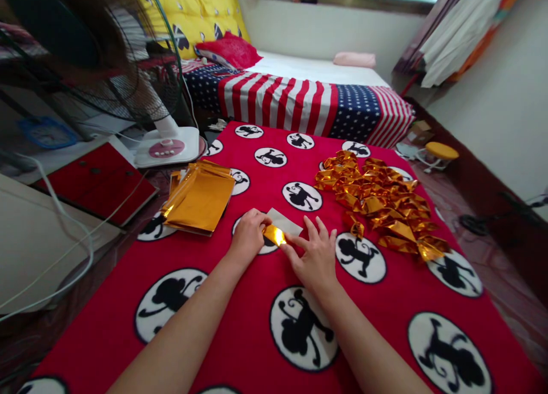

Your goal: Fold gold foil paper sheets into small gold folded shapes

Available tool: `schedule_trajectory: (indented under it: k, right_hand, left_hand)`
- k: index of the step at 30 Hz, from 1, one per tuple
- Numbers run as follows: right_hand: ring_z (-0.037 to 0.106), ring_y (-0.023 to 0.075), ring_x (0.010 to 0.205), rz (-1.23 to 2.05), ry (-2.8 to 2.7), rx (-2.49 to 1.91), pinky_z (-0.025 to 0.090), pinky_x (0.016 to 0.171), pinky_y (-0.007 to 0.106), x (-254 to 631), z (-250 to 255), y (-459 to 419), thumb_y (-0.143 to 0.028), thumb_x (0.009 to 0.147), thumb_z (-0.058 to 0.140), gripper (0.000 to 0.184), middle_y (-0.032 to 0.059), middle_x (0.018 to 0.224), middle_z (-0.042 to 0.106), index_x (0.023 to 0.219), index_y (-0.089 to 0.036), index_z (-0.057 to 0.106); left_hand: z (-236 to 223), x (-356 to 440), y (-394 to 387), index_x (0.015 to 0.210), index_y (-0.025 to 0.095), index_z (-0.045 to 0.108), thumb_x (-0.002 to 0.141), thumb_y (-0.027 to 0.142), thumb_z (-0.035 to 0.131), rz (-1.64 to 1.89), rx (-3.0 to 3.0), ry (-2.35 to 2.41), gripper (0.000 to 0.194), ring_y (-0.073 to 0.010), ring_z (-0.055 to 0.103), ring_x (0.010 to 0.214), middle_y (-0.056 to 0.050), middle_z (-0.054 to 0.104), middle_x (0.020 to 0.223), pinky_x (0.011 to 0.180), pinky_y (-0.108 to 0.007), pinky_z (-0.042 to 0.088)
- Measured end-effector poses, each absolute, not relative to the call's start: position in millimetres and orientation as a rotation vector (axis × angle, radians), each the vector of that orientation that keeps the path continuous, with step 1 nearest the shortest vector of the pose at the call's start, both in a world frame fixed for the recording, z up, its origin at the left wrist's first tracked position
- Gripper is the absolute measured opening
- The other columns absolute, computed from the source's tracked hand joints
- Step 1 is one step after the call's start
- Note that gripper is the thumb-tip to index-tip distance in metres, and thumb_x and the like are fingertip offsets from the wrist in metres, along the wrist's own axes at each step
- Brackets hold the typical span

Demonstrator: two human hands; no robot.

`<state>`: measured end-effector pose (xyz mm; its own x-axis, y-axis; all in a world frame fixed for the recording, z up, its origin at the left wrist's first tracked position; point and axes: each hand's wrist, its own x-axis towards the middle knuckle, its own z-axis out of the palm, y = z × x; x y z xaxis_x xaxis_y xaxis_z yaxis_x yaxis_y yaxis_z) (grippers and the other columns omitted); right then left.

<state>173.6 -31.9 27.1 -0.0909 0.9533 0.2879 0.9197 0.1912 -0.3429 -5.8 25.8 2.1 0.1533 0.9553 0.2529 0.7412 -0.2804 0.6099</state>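
Observation:
Both my hands meet over a small sheet of gold foil paper (276, 233) lying on a red blanket with black-and-white cartoon circles (257, 302). My left hand (248, 234) is curled, its fingers closed on the left part of the foil sheet. My right hand (315, 256) lies flatter with fingers spread, its thumb and forefinger pressing the sheet's right side. The sheet's white back shows behind the fold. A stack of flat gold foil sheets (197, 197) lies to the left of my hands. A heap of folded gold foil pieces (381, 202) lies to the right.
A white standing fan (166, 145) stands at the far left, with a red panel (100, 183) and white cables beside it. A bed with a stars-and-stripes cover (308, 100) fills the back. A small yellow stool (440, 151) stands on the floor at the right.

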Motion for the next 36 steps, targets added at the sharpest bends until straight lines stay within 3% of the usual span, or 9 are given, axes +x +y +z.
schedule_trajectory:
  k: [5,12,19,22,26,29,32,36]
  right_hand:
    - [0.035,0.0358,0.136,0.065,-1.934,-1.812,0.015,0.109,0.068,162.0,24.7,-30.0,-0.050,0.084,0.065,0.025,0.0099,0.139,0.054,0.093,-0.031,0.078]
    - [0.036,0.0373,0.134,0.086,-1.891,-1.843,0.017,0.106,0.071,161.4,19.7,-33.1,-0.044,0.081,0.070,0.020,0.0095,0.140,0.053,0.095,-0.032,0.077]
    - [0.033,0.0383,0.138,0.227,-1.959,-1.907,0.021,0.105,0.072,171.6,24.9,-37.0,-0.037,0.085,0.065,0.026,0.0059,0.147,0.047,0.109,-0.040,0.073]
    - [0.032,0.0391,0.138,0.245,-1.966,-1.900,0.021,0.105,0.073,172.9,24.5,-36.8,-0.035,0.085,0.066,0.027,0.0059,0.148,0.045,0.111,-0.040,0.072]
    - [0.032,0.0395,0.138,0.248,-1.960,-1.882,0.020,0.105,0.073,172.9,23.0,-37.1,-0.033,0.084,0.066,0.028,0.0058,0.149,0.045,0.110,-0.040,0.073]
    - [0.032,0.0391,0.138,0.255,-1.959,-1.890,0.020,0.105,0.072,172.7,23.6,-37.1,-0.032,0.084,0.065,0.028,0.0061,0.149,0.045,0.110,-0.040,0.073]
    - [0.032,0.0395,0.138,0.251,-1.958,-1.883,0.020,0.105,0.072,172.5,24.9,-37.1,-0.032,0.084,0.065,0.027,0.0060,0.149,0.045,0.110,-0.039,0.073]
    - [0.033,0.0391,0.138,0.242,-1.959,-1.873,0.021,0.105,0.072,172.7,25.3,-37.9,-0.033,0.085,0.065,0.027,0.0058,0.149,0.045,0.110,-0.039,0.073]
  left_hand:
    - [7.0,-2.1,21.7,0.082,0.019,0.067,0.080,0.019,0.065,0.885,2.094,1.640,0.003,-0.0185,0.060,0.084,-0.004,0.062,0.084,0.077,-0.030,0.049]
    - [11.5,-1.9,19.3,0.084,0.018,0.067,0.068,0.034,0.079,0.831,2.111,1.668,0.025,-0.0172,0.058,0.078,-0.003,0.060,0.084,0.071,-0.029,0.047]
    - [15.3,3.2,15.2,0.086,0.019,0.064,0.056,0.052,0.084,0.787,2.172,1.736,0.049,-0.0228,0.057,0.087,-0.005,0.060,0.090,0.079,-0.035,0.048]
    - [13.9,2.4,16.9,0.087,0.019,0.064,0.061,0.045,0.083,0.777,2.167,1.711,0.041,-0.0228,0.057,0.088,-0.005,0.060,0.091,0.079,-0.035,0.048]
    - [11.1,-3.6,22.2,0.084,0.018,0.066,0.079,0.015,0.065,0.795,2.080,1.637,0.007,-0.0194,0.059,0.087,-0.004,0.062,0.087,0.081,-0.032,0.049]
    - [10.1,-6.5,24.1,0.083,0.018,0.068,0.081,0.002,0.052,0.846,2.030,1.611,0.023,-0.0181,0.060,0.088,-0.005,0.064,0.088,0.082,-0.030,0.050]
    - [9.6,-6.8,23.4,0.083,0.019,0.069,0.081,0.000,0.047,0.879,2.025,1.598,0.028,-0.0177,0.061,0.088,-0.005,0.064,0.088,0.081,-0.029,0.050]
    - [10.4,-7.3,21.0,0.085,0.019,0.069,0.082,0.008,0.055,0.882,2.065,1.587,0.018,-0.0181,0.061,0.087,-0.004,0.063,0.087,0.081,-0.031,0.051]
